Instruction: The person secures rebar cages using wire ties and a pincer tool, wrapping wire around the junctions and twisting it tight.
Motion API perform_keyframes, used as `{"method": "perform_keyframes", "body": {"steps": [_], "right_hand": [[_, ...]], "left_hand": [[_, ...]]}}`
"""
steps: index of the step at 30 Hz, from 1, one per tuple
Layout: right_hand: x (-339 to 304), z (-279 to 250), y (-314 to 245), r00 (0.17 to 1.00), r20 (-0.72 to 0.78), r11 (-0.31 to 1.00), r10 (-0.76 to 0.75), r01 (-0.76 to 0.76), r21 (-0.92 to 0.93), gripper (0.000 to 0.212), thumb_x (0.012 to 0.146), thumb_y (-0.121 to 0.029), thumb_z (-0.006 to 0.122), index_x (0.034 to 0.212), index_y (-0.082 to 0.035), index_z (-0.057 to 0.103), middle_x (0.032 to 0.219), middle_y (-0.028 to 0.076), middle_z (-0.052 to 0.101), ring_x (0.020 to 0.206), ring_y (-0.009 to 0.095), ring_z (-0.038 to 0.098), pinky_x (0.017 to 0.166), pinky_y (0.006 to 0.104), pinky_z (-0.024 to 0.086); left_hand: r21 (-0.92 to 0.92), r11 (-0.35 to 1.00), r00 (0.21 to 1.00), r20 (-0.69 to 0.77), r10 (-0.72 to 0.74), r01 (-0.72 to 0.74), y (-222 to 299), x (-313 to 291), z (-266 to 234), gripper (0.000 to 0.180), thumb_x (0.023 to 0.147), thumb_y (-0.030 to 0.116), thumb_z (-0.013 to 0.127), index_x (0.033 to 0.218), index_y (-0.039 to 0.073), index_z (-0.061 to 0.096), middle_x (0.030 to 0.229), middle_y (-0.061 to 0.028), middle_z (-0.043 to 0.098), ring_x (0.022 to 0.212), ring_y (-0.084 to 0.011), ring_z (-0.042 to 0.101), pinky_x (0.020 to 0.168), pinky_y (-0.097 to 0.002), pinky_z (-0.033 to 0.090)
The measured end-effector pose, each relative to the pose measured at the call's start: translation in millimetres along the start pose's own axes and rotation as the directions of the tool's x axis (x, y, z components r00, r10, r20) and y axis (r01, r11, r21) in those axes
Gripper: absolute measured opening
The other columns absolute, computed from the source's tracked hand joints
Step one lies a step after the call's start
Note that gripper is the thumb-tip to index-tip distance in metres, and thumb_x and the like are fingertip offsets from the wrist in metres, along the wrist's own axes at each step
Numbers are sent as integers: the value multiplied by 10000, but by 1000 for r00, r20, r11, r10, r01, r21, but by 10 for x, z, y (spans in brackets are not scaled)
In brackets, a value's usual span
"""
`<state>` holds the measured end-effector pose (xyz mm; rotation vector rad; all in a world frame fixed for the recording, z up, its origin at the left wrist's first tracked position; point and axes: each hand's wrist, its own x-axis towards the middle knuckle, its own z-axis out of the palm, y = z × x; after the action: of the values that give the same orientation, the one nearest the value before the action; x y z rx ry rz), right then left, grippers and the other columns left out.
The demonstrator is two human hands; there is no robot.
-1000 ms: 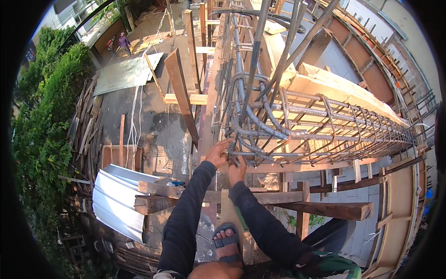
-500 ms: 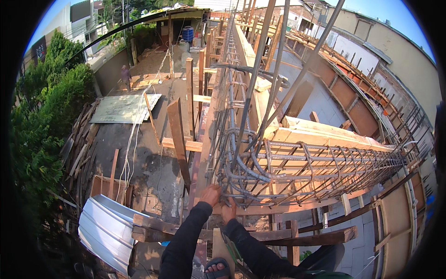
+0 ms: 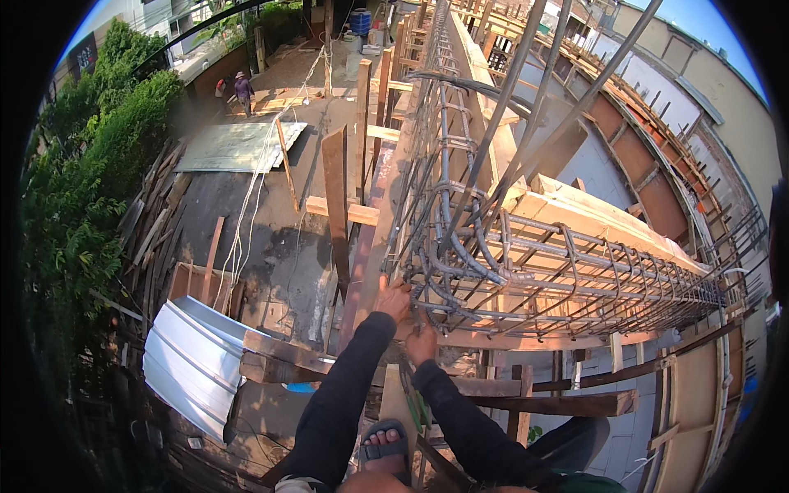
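Observation:
At the near corner of a steel rebar cage [image 3: 472, 271], my left hand [image 3: 395, 301] reaches against the cage's left side, fingers bent and partly hidden by the bars. Just below and to its right, my right hand [image 3: 422, 343] is closed in a pinch under the lowest bars. Whatever lies between the fingers of either hand is too small to make out. The cage has long bars tied with stirrups, bent round the corner, one arm running away and one to the right. Tall upright bars [image 3: 501, 99] rise from the corner.
My sandalled foot [image 3: 383, 444] stands on a narrow plank. Timber formwork boards [image 3: 616, 218] line the cage, and wooden posts [image 3: 335, 205] stick up at the left. Lower down lie corrugated sheets [image 3: 189, 370] and stacked wood [image 3: 152, 205]. Two people [image 3: 243, 92] are far off.
The view has shifted, so the scene sits higher and farther right. My left hand has moved slightly farther along the cage; the right stays near the corner. A second distant person now shows.

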<state>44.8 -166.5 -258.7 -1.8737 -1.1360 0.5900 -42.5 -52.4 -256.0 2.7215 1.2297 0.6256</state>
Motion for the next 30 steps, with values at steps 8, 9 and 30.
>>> {"method": "perform_keyframes", "body": {"steps": [8,9,30], "right_hand": [[-128,-254,-80,999,-48,995,12,-17,-101,474,835,-6,496,1290,-77,612,841,174,703,788,340,684,754,423,520],[-95,-246,-26,998,-65,997,22,-26,-71,466,832,-4,493,1273,-74,626,820,172,703,777,339,685,749,422,522],[-16,-16,20,993,-113,998,36,-40,-38,259,862,-78,493,1008,25,681,717,183,676,714,362,674,707,445,505]], "left_hand": [[20,985,974,151,-170,169,141,-20,-138,328,732,125,686,1058,151,661,1038,-23,612,1097,-237,534,988,-564,332],[1,984,976,130,-177,179,178,-15,-222,316,707,122,706,1018,151,661,1018,-28,617,1084,-242,541,962,-550,344],[-304,841,888,34,-459,447,179,-399,-204,108,795,69,596,870,117,658,894,-96,668,938,-323,607,767,-466,363]]}}
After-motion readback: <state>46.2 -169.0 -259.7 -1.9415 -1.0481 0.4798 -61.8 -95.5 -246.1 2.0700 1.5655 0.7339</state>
